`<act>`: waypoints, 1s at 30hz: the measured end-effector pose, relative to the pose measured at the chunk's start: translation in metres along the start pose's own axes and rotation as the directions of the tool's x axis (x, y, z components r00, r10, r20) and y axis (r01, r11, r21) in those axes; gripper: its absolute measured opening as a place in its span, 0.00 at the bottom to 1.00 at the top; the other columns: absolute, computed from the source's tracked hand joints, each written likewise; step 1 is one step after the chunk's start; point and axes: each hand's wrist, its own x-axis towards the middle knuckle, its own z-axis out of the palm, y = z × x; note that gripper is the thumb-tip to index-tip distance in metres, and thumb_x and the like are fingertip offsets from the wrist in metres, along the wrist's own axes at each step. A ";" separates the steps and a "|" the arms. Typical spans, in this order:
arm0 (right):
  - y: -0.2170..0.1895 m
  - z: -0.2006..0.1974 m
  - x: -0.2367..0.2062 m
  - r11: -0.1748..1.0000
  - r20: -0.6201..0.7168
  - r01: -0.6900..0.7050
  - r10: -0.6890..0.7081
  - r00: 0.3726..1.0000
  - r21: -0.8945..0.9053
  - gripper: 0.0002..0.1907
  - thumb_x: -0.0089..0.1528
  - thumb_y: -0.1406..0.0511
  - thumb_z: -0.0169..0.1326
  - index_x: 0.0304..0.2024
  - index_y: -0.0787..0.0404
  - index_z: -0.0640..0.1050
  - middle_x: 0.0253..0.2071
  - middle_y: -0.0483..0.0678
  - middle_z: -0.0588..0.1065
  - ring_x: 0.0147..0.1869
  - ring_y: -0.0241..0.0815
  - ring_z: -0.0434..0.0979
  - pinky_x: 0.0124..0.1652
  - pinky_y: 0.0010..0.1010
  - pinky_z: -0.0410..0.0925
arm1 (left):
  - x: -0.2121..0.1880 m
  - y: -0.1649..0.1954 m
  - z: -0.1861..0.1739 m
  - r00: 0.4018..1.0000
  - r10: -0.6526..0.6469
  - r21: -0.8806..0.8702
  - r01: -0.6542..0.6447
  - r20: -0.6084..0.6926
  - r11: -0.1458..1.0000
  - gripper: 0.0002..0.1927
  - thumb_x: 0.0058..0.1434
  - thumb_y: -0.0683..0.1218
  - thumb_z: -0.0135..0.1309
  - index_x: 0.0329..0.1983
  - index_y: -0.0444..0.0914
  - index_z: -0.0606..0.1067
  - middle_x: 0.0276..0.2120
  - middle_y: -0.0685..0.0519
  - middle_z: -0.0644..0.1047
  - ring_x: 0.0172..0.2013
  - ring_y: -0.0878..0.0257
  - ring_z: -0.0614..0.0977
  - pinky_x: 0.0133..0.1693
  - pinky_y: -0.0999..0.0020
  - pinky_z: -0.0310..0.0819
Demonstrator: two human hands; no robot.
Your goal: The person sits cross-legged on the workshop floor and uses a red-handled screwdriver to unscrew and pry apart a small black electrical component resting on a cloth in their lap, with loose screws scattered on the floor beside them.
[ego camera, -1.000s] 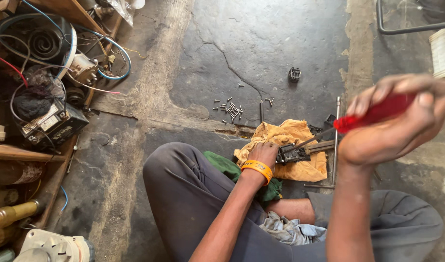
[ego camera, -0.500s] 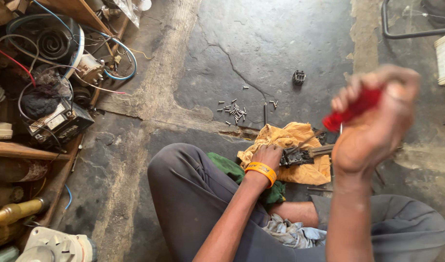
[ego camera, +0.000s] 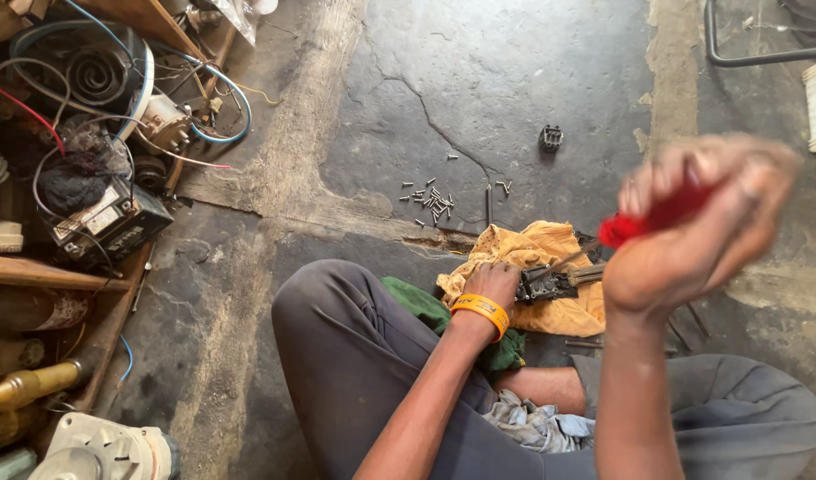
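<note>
My left hand (ego camera: 495,283), with an orange band on its wrist, presses a small dark metal part (ego camera: 550,284) down on a yellow cloth (ego camera: 532,249) spread on the floor. Close to the camera and blurred, my right hand (ego camera: 692,227) grips the red handle of a screwdriver (ego camera: 644,222). Its thin shaft slants down to the metal part. I sit on the floor in grey trousers, with my legs folded under my arms.
Several loose screws (ego camera: 433,201) lie on the cracked stone floor, with a small black piece (ego camera: 550,137) beyond them. Coiled wires, a dark box (ego camera: 110,222) and motor parts crowd the left side. A green cloth (ego camera: 421,302) lies by my knee.
My right hand has turned and shifted slightly left with the red-handled screwdriver. The left hand has stayed on the metal part on the cloth.
</note>
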 end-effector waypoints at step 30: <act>-0.002 -0.032 -0.022 0.962 0.292 -0.213 0.256 0.921 -0.173 0.15 0.70 0.66 0.59 0.55 0.68 0.74 0.51 0.53 0.77 0.56 0.42 0.80 0.60 0.35 0.75 | -0.001 0.010 -0.025 0.952 0.190 -0.310 -0.261 -0.241 0.914 0.11 0.63 0.51 0.60 0.37 0.39 0.79 0.30 0.43 0.80 0.33 0.46 0.83 0.36 0.53 0.75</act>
